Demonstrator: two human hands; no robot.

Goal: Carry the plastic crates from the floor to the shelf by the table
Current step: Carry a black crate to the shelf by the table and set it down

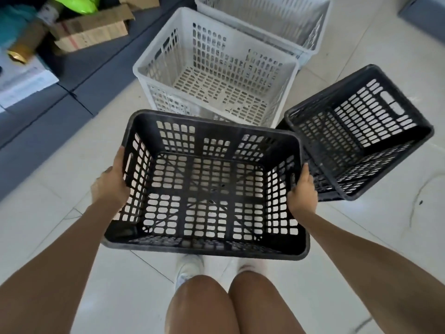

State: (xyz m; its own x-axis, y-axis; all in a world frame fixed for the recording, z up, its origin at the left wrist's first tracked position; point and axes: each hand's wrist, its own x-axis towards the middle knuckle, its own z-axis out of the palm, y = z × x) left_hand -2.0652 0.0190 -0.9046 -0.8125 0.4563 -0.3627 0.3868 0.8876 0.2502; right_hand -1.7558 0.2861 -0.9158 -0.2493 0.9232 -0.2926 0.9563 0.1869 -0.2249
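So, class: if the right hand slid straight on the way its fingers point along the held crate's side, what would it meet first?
Probably the second black crate. The right hand holds the near black crate by its right wall, fingers pointing away from the person, and that other crate lies just ahead. Depth is unclear, so it might pass above.

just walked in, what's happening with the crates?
A person is holding an empty black crate by its two short sides, left hand on one and right hand on the other, in front of their knees. Three more crates are on the tiled floor ahead: a second black crate sitting tilted to the right, a white crate just beyond, and another white crate behind that. All look empty. The shelf isn't in view.
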